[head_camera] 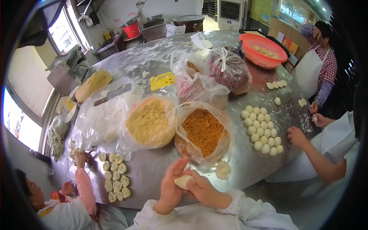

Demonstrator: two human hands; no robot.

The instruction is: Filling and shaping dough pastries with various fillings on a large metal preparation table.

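A smooth, pale piece of dough (pixel 182 182) lies between my hands, just above the near edge of the steel table. My right hand (pixel 204 188) grips it from the right. Its other side rests against the palm of my left hand (pixel 171 184), whose fingers point upward and are slightly blurred. Beyond my hands stands a plastic bag of orange-brown crumbly filling (pixel 204 130). A bag of pale yellow crumbly filling (pixel 149 122) is to its left. A flattened scrap of dough (pixel 223 169) lies right of my hands. Rows of shaped dough pieces (pixel 116 175) sit to the left.
Round dough balls (pixel 260 130) stand in rows at right, near a co-worker's hand (pixel 297 136). Another co-worker (pixel 82 184) works at left. A cleaver (pixel 113 94) lies on plastic sheeting. Tied bags (pixel 228 70) and a red basin (pixel 261 51) occupy the far side; another person (pixel 316 63) stands there.
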